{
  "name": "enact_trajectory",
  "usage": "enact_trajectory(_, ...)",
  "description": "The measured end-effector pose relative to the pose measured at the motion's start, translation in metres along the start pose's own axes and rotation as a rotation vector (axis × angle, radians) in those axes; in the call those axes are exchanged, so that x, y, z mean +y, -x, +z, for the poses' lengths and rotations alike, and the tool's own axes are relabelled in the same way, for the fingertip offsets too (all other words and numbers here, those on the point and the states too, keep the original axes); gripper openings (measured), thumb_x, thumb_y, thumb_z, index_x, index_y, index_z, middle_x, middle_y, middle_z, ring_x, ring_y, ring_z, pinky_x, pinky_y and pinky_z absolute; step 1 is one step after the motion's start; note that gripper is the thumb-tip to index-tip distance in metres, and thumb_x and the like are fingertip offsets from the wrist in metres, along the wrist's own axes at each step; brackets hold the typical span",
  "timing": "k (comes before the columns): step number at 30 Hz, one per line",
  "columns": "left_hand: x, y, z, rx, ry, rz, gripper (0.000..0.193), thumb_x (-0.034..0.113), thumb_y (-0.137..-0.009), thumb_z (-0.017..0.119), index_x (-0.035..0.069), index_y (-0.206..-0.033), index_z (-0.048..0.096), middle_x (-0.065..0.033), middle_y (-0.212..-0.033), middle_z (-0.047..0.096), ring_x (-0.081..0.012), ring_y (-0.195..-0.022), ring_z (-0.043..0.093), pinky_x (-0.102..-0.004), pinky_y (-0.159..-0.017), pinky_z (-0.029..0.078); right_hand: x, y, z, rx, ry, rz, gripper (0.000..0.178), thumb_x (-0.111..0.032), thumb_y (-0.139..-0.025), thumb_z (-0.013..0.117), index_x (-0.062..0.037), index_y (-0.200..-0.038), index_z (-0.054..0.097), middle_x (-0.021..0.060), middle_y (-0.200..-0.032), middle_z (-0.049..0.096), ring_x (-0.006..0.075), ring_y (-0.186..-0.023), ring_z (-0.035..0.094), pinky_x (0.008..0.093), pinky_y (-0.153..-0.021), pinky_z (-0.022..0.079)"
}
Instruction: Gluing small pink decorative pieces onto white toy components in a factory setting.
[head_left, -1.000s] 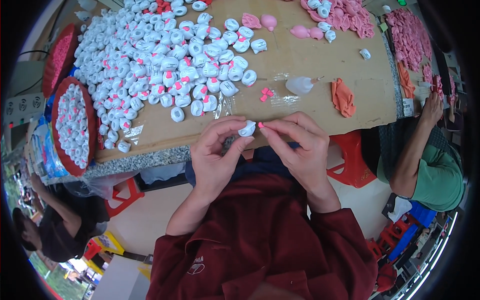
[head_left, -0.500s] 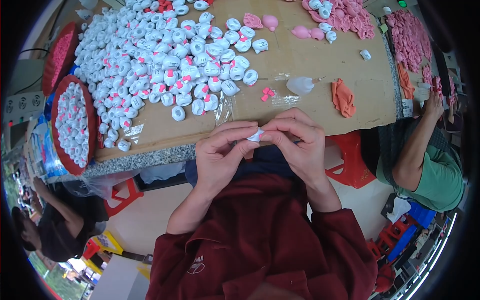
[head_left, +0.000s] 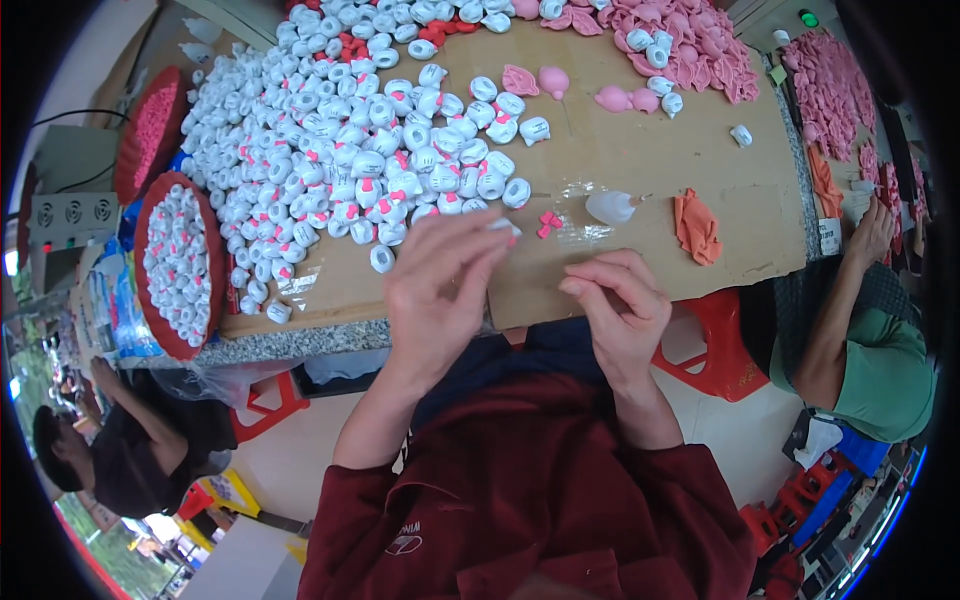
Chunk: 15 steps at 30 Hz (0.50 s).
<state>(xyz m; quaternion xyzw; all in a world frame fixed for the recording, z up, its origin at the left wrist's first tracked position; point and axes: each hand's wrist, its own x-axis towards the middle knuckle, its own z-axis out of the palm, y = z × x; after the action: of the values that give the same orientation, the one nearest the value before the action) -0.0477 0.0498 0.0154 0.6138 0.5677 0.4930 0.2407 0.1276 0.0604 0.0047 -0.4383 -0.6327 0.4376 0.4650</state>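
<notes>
Both hands are raised over the near table [head_left: 640, 250] edge: the left hand [head_left: 440, 290], blurred, is stretched toward the heap with a small white toy [head_left: 505, 228] pinched at its fingertips, while the right hand [head_left: 620, 315] is held loosely curled and apart, with nothing seen in it. A large heap of white-and-pink toys [head_left: 360, 150] is spread across the table, suggesting that much of the work is done. Two pink bits [head_left: 548, 222] lie just beyond the left hand, beside a white bottle [head_left: 612, 207] and an orange rag [head_left: 697, 225]; pink shells [head_left: 690, 30] are piled at the far edge, apparently left to do. One red basket [head_left: 215, 270] at the left is filled with white-and-pink toys, another [head_left: 175, 95] with pink pieces.
</notes>
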Motion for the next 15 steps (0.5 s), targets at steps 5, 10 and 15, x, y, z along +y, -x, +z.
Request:
enact_trajectory(5,0.000,-0.059,-0.013,0.134,-0.299,0.162,0.019,-0.002,-0.068,0.066,0.003,-0.087,0.065,-0.0096,-0.091,0.064,-0.0212,-0.087,0.058,-0.0303,-0.078,0.043,0.020,0.002,-0.023,0.296,0.139,-0.098,0.032,0.005,-0.070,0.066,-0.0008,-0.099,0.055,0.0038,-0.097,0.047,0.0075,-0.068,0.041,0.0166,-0.061,0.033)
enact_trajectory(10,-0.035,-0.131,-0.028,0.166,-0.744,0.145,0.013,0.008,-0.071,0.063,0.002,-0.083,0.066,-0.0124,-0.084,0.064,-0.0291,-0.079,0.057,-0.0368,-0.071,0.044,0.009,-0.024,-0.017,0.287,0.314,-0.022,0.046,0.001,-0.064,0.071,-0.0012,-0.105,0.052,0.0014,-0.100,0.044,0.0085,-0.070,0.038,0.0184,-0.063,0.033)
enact_trajectory(15,-0.060,-0.179,-0.027,-0.026,-0.887,-0.117,0.017,0.011,-0.075,0.061,0.001,-0.087,0.065,-0.0146,-0.083,0.064,-0.0270,-0.077,0.061,-0.0341,-0.070,0.047,0.010,-0.034,-0.016,0.170,0.367,-0.053,0.034,-0.005,-0.066,0.070,-0.0028,-0.098,0.060,0.0018,-0.089,0.053,0.0110,-0.072,0.042,0.0223,-0.063,0.037)
